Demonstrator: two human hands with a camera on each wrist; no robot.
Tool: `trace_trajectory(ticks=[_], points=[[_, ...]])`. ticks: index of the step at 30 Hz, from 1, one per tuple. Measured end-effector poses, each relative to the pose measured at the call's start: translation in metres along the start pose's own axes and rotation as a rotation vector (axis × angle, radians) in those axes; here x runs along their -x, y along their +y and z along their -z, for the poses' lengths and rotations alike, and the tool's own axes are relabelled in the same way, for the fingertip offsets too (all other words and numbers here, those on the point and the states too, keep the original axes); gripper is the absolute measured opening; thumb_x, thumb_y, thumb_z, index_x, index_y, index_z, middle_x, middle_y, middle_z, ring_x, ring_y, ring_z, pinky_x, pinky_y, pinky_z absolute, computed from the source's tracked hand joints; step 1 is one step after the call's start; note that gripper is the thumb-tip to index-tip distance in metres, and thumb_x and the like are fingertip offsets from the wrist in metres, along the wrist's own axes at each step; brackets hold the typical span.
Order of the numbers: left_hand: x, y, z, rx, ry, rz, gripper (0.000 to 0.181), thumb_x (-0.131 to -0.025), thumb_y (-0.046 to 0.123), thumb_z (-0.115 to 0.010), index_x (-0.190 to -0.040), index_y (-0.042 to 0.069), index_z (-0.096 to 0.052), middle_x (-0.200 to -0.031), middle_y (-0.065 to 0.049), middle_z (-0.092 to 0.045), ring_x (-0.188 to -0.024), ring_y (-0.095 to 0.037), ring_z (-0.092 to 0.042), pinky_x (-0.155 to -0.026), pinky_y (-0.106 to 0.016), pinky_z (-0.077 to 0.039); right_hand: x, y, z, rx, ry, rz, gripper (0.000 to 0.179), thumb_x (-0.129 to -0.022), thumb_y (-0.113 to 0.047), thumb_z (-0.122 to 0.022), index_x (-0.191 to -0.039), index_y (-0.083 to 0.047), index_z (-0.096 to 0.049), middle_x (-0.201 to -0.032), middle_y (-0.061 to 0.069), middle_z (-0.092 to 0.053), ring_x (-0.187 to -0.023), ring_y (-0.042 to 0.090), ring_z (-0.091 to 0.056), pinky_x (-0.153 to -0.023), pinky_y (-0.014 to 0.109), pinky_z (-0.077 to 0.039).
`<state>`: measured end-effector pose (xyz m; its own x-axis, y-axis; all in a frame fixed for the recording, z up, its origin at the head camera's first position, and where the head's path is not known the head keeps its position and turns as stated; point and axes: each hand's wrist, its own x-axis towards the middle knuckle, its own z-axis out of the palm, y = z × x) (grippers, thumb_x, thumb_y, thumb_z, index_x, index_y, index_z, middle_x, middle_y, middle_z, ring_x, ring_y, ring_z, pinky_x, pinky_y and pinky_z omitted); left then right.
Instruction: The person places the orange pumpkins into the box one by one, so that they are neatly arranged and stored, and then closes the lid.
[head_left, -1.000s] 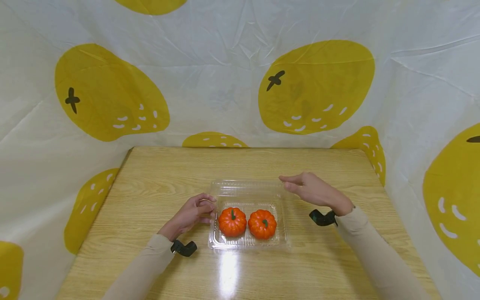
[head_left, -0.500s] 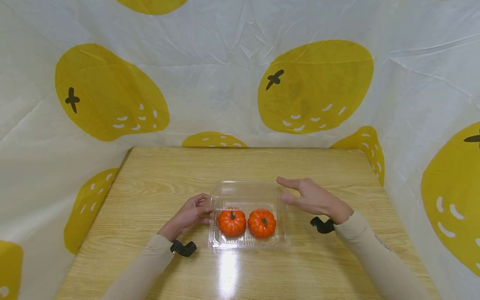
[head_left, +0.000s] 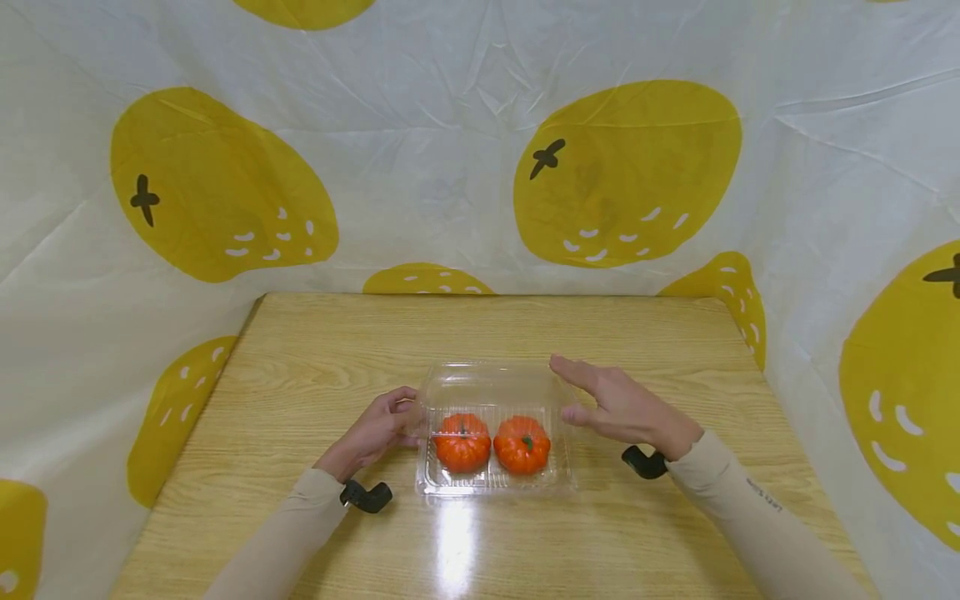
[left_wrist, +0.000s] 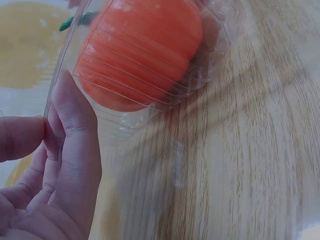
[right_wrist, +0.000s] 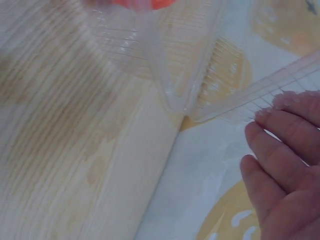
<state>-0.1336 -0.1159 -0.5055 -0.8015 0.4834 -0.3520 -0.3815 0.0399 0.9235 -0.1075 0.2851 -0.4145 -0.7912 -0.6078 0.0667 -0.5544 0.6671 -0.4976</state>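
Note:
A clear plastic clamshell container (head_left: pixel 442 487) sits on the table with its hinged lid (head_left: pixel 491 382) tilted up at the back. Inside lie two small orange pumpkins, the left pumpkin (head_left: pixel 462 450) and the right pumpkin (head_left: pixel 522 450), both with green stems. My left hand (head_left: pixel 378 429) pinches the container's left rim between thumb and index finger, as the left wrist view shows. At the lid's right side is my right hand (head_left: pixel 626 404); in the right wrist view its extended fingers (right_wrist: pixel 287 135) touch the lid from behind, and the thumb is out of sight there.
The wooden table (head_left: pixel 315 350) reaches back to a white cloth (head_left: pixel 435 183) printed with yellow fruit, which hangs around the back and sides. Dark wrist mounts (head_left: pixel 367 497) project from both forearms. Glare lies on the table in front of the container.
The lid has swung forward, its edge now partly over the left pumpkin. My right hand has moved slightly left with it, its fingers spreading. The left hand has barely moved.

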Motion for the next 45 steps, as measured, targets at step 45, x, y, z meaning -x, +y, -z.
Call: trace_trajectory(ticks=[45], points=[[0.0,-0.007,0.001,-0.016,0.057,-0.003,0.044,-0.105,0.012,-0.057,-0.142,-0.009,-0.045,-0.111,-0.002,-0.066,-0.094,-0.011,-0.064,-0.079,-0.027,-0.062,0.019,0.006,-0.038,0.378,0.197,0.234,0.1,-0.094,-0.08,-0.042,-0.15,0.003,-0.049,-0.156,0.022,-0.051,-0.141,0.037,-0.055,-0.132,0.031,-0.026]])
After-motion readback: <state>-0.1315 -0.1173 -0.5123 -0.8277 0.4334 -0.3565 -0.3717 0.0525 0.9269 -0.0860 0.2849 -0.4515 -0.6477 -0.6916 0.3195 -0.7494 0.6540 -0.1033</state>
